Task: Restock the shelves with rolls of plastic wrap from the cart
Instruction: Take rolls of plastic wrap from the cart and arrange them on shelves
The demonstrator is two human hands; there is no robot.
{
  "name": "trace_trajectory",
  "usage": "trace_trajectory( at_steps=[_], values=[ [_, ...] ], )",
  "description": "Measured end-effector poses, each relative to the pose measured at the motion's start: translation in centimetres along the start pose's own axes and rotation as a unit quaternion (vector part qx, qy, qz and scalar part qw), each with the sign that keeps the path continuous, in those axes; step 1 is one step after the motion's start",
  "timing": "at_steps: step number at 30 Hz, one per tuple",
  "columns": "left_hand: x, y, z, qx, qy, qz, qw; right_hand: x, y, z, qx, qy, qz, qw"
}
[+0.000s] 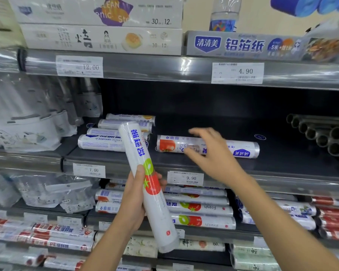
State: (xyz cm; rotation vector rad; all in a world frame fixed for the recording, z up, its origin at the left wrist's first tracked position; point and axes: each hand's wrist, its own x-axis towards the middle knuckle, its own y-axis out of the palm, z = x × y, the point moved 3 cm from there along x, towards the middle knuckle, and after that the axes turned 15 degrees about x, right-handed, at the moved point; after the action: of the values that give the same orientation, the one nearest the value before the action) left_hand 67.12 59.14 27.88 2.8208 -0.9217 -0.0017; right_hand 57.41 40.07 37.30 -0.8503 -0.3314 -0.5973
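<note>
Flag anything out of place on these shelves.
A plastic bottle stands behind the foil box on the top shelf, among boxed goods. The lone middle-shelf roll lies with its print upside down.

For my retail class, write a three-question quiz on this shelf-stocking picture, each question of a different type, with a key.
1. Multiple choice: which hand holds the tomato-print roll? A: left hand. B: right hand. C: neither.
2. True or false: the right hand is open, with its fingers spread.
3. Fill in: the price tag below the lying roll reads ____.

Key: 1 A; 2 true; 3 9.90.
</note>
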Motion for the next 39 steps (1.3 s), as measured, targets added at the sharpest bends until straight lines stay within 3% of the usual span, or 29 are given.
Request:
trace_trajectory(
  at_steps=[2,5,10,12,15,18,21,23,25,29,39],
  values=[
    [0.0,0.6,-0.2,-0.03,-0.003,0.022,0.999,-2.6,1.7,2.5,0.101,0.024,0.045,0.994],
    [0.1,1.8,-0.5,-0.088,-0.022,0.062,0.994,-5.2,4.6,4.2,0.146,0.048,0.127,0.98],
    [-0.2,3.7,-0.7,-0.106,-0.031,0.138,0.984,-5.3,5.1,4.1,0.182,0.052,0.084,0.978],
    [0.0,3.6,-1.3,-0.06,0.011,0.15,0.987,-4.9,3.9,4.1,0.174,0.045,0.082,0.98],
    [0.5,3.1,-3.0,0.14,0.102,0.131,0.976,-3.9,0.9,4.1,0.117,0.024,0.085,0.989],
    [1.8,1.7,-4.6,0.351,0.201,0.053,0.913,-2.1,-2.1,3.0,0.017,0.023,0.095,0.995],
    [3.5,0.6,-4.4,0.552,0.292,-0.014,0.781,-0.6,-3.7,1.3,-0.066,0.028,0.094,0.993],
    [4.6,0.0,-3.2,0.652,0.309,-0.032,0.692,-0.1,-4.0,0.2,-0.1,0.037,0.099,0.989],
    [5.4,-0.6,-2.2,0.694,0.3,-0.05,0.653,0.1,-4.2,-0.8,-0.114,0.048,0.097,0.988],
    [5.9,-1.5,-1.1,0.711,0.303,-0.095,0.627,0.0,-4.3,-2.9,-0.124,0.067,0.108,0.984],
    [6.1,-1.7,-0.9,0.704,0.324,-0.115,0.622,0.4,-3.3,-4.1,-0.105,0.083,0.147,0.98]
  ],
)
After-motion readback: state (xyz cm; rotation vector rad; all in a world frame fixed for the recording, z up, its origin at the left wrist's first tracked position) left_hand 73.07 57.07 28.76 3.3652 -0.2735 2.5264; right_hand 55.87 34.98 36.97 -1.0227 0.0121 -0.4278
